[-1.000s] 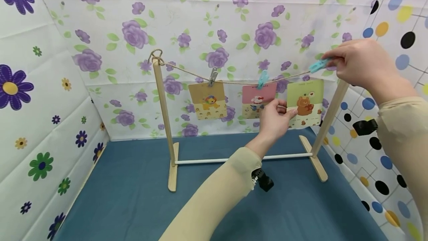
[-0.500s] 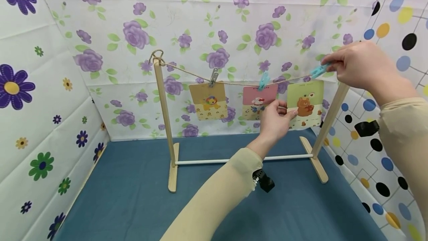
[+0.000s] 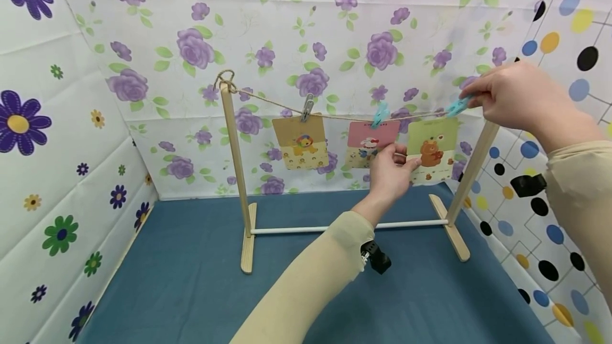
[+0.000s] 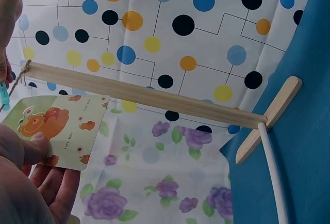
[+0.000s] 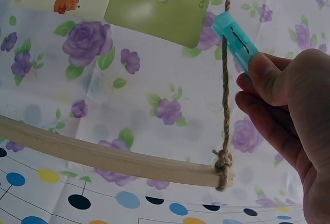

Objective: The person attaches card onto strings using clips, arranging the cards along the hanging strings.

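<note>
My left hand (image 3: 389,171) pinches the left edge of a green and cream bear card (image 3: 432,147), thumb in front and fingers behind it in the left wrist view. With thumb and fingers, my right hand (image 3: 521,100) grips a light-blue clothespin (image 3: 458,106). Its tip crosses the twine (image 5: 225,90) in the right wrist view, and the card's top edge lies a little to the side of the twine there. Two other cards hang from the line: a brown lion card (image 3: 302,147) under a grey clothespin (image 3: 307,108), and a pink card (image 3: 368,134) under another blue clothespin (image 3: 381,114).
Two wooden posts, the left (image 3: 234,158) and the right (image 3: 470,169), carry the twine. A white rod (image 3: 287,230) joins their feet above the blue cloth (image 3: 191,280). Flowered sheeting (image 3: 287,25) stands behind, with dotted sheeting (image 3: 540,238) on the right.
The bear card has shifted slightly left, held in my left hand. My right hand and its clothespin have come down a little, and the twine there sits lower.
</note>
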{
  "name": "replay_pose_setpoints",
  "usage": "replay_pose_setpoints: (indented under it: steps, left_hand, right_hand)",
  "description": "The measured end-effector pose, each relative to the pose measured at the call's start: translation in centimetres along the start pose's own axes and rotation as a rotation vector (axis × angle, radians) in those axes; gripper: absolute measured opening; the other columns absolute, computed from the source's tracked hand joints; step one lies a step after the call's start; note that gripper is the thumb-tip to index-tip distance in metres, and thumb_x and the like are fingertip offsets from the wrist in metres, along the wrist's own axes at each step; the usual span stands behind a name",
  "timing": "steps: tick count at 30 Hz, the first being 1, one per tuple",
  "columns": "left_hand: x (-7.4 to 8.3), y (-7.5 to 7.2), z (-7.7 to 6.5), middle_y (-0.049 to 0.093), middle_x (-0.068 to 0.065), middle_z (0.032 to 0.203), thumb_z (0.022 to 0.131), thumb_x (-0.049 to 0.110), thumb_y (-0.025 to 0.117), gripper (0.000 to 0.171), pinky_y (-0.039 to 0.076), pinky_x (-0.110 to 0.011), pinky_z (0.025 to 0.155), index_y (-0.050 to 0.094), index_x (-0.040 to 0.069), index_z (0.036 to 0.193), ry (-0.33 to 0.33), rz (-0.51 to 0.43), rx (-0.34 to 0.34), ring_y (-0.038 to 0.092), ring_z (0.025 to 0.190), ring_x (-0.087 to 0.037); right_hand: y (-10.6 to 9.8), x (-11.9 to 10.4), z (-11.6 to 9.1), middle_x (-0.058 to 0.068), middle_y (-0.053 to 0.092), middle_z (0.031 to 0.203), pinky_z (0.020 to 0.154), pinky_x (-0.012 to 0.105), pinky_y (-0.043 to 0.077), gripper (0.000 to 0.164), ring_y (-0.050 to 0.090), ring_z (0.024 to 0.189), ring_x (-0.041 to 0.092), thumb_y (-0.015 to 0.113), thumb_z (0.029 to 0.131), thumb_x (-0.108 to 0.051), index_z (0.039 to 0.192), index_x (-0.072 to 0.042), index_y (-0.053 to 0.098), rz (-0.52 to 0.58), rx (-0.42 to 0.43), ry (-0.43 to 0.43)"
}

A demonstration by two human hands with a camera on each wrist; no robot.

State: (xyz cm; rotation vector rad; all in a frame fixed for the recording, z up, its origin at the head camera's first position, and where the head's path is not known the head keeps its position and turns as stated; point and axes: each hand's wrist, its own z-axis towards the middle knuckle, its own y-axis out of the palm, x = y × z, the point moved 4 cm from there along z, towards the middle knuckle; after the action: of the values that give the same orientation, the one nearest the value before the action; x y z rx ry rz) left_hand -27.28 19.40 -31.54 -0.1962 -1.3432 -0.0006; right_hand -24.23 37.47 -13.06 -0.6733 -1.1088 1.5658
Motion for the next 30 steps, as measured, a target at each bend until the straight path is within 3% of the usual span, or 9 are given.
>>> replay_pose_setpoints:
  steps: [18,30]
  left_hand:
    - [0.5,-0.2,0.1,0.067,0.011,0.095,0.097,0.027,0.082,0.021,0.054,-0.024,0.063,0.072,0.018,0.113,0.027,0.049,-0.002,0.064,0.084,-0.003]
    - [0.8,-0.5,-0.1,0.067,0.012,0.095,0.097,0.028,0.083,0.020,0.053,-0.024,0.066,0.072,0.019,0.112,0.045,0.073,0.002,0.064,0.084,-0.003]
  right_hand:
    - [0.4,-0.7,0.2,0.024,0.077,0.110,0.049,0.030,0.037,0.030,0.059,0.067,0.020,0.058,0.095,0.009,0.118,0.006,0.078,0.008,-0.060,-0.029]
    - [0.7,-1.3,0.4,0.022,0.077,0.104,0.050,0.028,0.040,0.025,0.061,0.068,0.019,0.065,0.093,0.012,0.113,0.007,0.079,0.024,-0.049,-0.119]
